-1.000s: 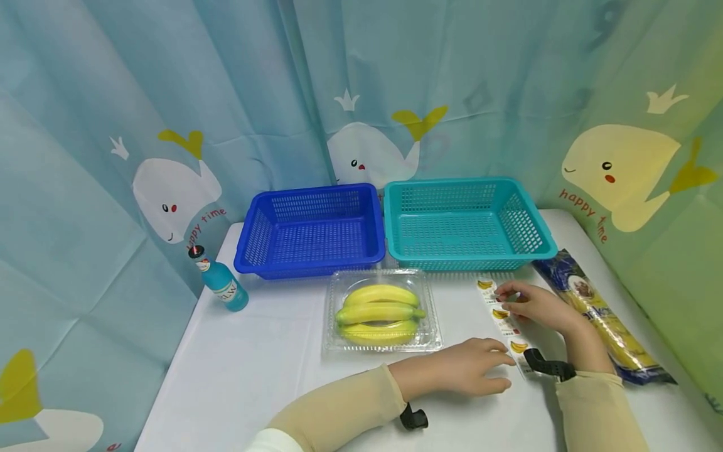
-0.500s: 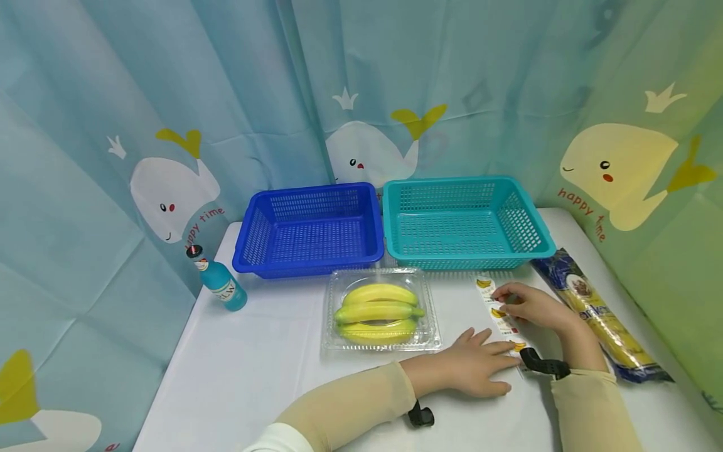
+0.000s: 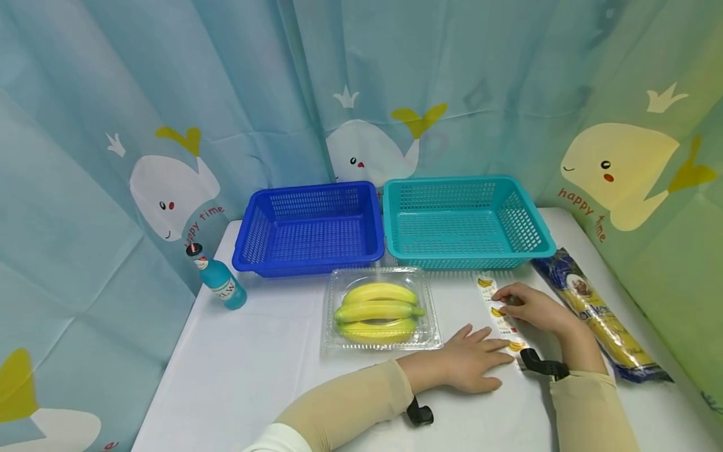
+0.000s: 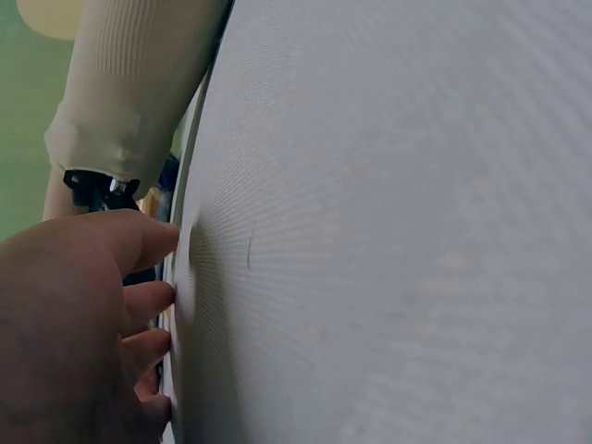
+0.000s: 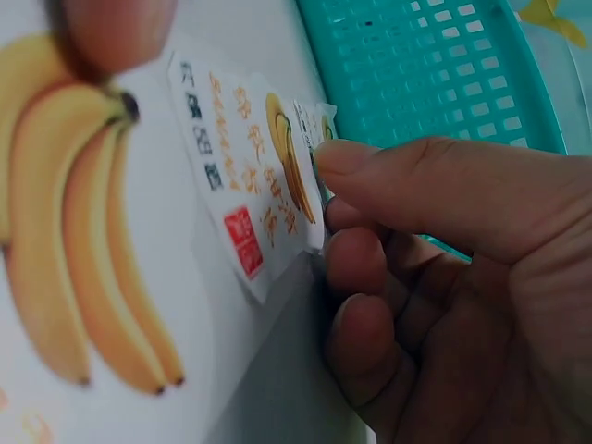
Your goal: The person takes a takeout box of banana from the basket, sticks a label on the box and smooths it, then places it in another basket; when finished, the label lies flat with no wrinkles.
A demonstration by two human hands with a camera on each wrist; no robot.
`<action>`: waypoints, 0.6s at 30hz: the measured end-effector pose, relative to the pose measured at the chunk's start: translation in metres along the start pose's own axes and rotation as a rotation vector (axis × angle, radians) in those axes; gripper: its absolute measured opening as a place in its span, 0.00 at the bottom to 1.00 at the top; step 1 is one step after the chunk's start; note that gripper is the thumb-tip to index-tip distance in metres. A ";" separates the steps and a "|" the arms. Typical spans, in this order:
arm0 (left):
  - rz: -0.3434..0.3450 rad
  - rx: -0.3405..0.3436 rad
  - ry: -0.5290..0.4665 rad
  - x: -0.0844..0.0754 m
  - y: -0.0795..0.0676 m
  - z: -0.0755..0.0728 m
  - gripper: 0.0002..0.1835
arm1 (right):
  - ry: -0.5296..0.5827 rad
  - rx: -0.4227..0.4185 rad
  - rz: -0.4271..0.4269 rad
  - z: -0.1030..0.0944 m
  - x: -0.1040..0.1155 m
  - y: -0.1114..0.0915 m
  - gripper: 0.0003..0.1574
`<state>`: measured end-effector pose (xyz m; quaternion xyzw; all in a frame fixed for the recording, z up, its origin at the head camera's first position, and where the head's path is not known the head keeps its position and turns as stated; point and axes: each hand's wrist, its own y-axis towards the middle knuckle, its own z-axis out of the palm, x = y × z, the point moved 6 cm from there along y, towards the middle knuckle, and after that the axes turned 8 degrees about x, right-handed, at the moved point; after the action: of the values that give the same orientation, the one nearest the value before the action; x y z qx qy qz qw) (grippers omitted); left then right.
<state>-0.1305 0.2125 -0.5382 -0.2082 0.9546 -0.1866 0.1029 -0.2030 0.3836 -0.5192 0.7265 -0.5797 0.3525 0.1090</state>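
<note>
A strip of white labels printed with bananas (image 3: 501, 321) lies on the table at the right. My right hand (image 3: 536, 309) pinches the edge of the middle label between thumb and forefinger. In the right wrist view this banana label (image 5: 242, 176) is partly raised, with its near edge bent up from the strip. My left hand (image 3: 471, 361) lies with fingers spread, and its fingertips rest on the lower end of the strip. A clear plastic box of bananas (image 3: 380, 312) stands to the left of the strip.
A blue basket (image 3: 310, 267) and a teal basket (image 3: 469, 258) stand side by side at the back. A yellow and blue packet (image 3: 601, 320) lies beyond my right wrist. At the far left stands a teal bottle (image 3: 223, 284). Curtains hang behind the table.
My left hand has moved slightly and spread its fingers onto the lower end of the strip. My right fingers have shifted a little left along the middle label.
</note>
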 end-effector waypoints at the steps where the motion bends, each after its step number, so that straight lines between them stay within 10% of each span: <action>1: 0.003 -0.009 -0.006 0.000 0.000 0.000 0.30 | -0.005 -0.004 -0.001 0.000 -0.001 0.000 0.14; 18: 0.010 -0.071 0.021 0.003 0.000 -0.001 0.33 | -0.062 -0.005 0.015 0.004 -0.001 0.000 0.12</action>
<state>-0.1336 0.2113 -0.5372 -0.2050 0.9626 -0.1543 0.0866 -0.2017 0.3825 -0.5225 0.7325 -0.5890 0.3292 0.0904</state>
